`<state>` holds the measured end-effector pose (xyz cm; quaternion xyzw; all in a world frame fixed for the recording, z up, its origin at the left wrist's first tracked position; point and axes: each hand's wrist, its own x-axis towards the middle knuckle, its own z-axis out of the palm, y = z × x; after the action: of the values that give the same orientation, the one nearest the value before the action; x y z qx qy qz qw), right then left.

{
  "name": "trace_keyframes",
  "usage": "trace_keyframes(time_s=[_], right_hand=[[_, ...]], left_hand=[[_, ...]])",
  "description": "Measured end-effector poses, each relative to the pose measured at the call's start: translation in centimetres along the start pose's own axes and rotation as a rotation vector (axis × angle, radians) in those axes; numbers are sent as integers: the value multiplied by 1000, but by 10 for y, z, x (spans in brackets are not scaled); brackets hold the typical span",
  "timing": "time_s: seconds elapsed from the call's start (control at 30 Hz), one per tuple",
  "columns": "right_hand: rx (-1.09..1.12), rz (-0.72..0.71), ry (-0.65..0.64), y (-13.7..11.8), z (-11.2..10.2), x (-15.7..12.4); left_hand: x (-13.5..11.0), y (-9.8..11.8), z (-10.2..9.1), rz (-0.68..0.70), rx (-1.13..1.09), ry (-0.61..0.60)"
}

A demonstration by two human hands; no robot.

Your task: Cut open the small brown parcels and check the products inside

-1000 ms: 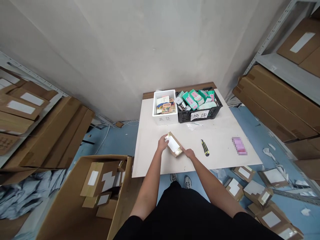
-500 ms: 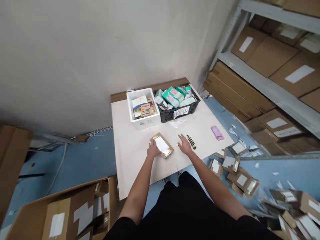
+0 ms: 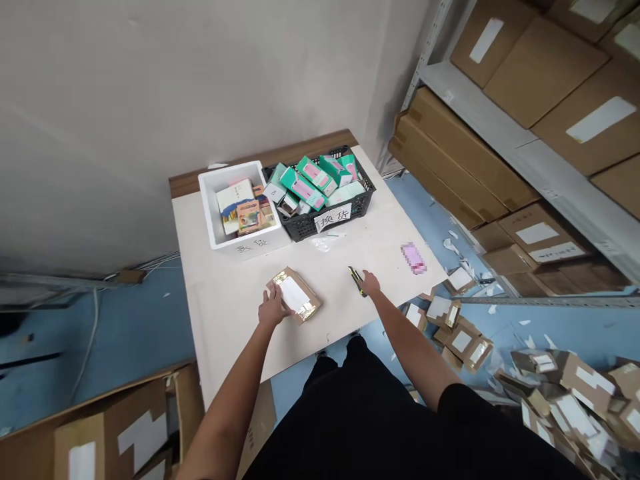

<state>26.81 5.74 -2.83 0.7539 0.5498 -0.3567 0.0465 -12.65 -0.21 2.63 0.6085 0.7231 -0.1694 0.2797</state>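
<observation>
A small taped cardboard box point(image 3: 296, 297) with a white label lies near the front of the white table. My left hand point(image 3: 271, 308) grips its left side, thumb along the near edge and fingers at the far left corner. To the right, a black and yellow utility knife point(image 3: 357, 279) rests at table level, with my right hand point(image 3: 371, 285) closed on its right side. Whether its blade is out is too small to tell.
At the back of the table point(image 3: 220, 347) stand a white foam box point(image 3: 240, 243) of packets and a black basket point(image 3: 300, 230) of green-and-pink cartons. A pixelated pink item point(image 3: 413, 258) lies at right. Opened boxes point(image 3: 463, 341) litter the floor; a loaded shelf point(image 3: 500, 127) stands at right.
My right hand has moved from beside the utility knife onto it and closed around it. My left hand stays on the cardboard box. The camera view has shifted.
</observation>
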Motion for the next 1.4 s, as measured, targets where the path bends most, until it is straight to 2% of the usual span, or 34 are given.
trace_keyframes(time_s=[0.17, 0.3, 0.4, 0.57, 0.7, 0.8, 0.9, 1.07, 1.4], right_hand=[[-58, 36, -80, 8, 27, 10], [-40, -69, -162, -6, 30, 12], [34, -265, -149, -46, 25, -1], [23, -597, -156, -146, 31, -54], [-133, -651, -164, -210, 48, -85], [-247, -599, -135, -235, 55, -94], [-325, -568, -137, -245, 56, -96], [-406, -532, -138, -248, 53, -104], [-558, -466, -152, -248, 62, -124]], left_hand=[[-11, 9, -1, -43, -16, 8], [-13, 14, 0, -56, -41, 39], [-12, 15, 1, -57, -83, 39], [-10, 18, 3, -63, -164, 46], [-13, 20, 4, -70, -189, 65], [-14, 20, 6, -68, -175, 61], [-12, 19, 8, -61, -145, 41], [-7, 15, 12, -37, -151, 24], [-12, 3, 11, 25, -139, 91]])
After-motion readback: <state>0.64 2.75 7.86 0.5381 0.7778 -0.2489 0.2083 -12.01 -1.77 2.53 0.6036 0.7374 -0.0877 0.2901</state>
